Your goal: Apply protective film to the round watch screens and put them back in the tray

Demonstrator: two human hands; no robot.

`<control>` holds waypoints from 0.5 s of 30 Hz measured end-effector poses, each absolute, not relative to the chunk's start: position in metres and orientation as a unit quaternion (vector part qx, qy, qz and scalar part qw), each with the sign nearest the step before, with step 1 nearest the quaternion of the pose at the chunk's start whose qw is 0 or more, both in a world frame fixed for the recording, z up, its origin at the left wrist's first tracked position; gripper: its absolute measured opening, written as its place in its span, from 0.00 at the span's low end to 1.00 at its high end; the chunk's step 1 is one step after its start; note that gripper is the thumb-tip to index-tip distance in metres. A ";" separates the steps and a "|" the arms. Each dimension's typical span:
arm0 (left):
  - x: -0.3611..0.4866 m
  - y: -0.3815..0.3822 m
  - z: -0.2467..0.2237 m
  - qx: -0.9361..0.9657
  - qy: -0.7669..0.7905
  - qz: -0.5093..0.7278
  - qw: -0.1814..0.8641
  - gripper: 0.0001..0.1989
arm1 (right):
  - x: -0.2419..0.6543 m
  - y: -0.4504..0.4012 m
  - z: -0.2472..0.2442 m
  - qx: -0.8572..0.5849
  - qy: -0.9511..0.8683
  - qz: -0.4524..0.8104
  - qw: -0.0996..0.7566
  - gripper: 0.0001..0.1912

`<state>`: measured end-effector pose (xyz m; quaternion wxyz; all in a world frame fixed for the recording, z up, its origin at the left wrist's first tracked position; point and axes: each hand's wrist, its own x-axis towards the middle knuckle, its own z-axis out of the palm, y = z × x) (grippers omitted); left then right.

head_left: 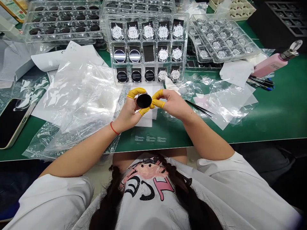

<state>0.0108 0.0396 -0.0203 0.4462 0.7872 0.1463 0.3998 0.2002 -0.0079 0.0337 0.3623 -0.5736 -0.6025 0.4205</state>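
The left hand [131, 110] is clamped on the rim of the round black disc [144, 101], fingers in yellow covers. The right hand [171, 103] meets the disc's right edge; its fingertips overlap there, so their closure cannot be determined. The disc's underside is hidden. Behind it, the clear tray [148, 62] holds round units; their print is partly illegible. Tweezers [200, 108] lie right of the hands. The phone [14, 119] is cut off at left.

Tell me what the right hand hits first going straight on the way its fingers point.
Likely the black disc in the left hand; the right hand looks close to its edge, though contact is unclear.
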 end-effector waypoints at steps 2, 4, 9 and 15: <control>0.010 0.038 -0.019 0.787 0.157 0.386 0.455 0.28 | 0.201 -0.007 0.031 -0.571 -0.593 0.427 0.375 0.03; 0.010 0.035 -0.017 0.781 0.168 0.370 0.475 0.28 | 0.204 -0.005 0.030 -0.573 -0.570 0.421 0.411 0.04; 0.011 0.034 -0.015 0.752 0.201 0.324 0.538 0.30 | 0.216 -0.006 0.042 -0.578 -0.545 0.353 0.495 0.06; 0.013 0.039 -0.018 0.736 0.191 0.301 0.575 0.31 | 0.207 -0.018 0.048 -0.520 -0.599 0.399 0.460 0.10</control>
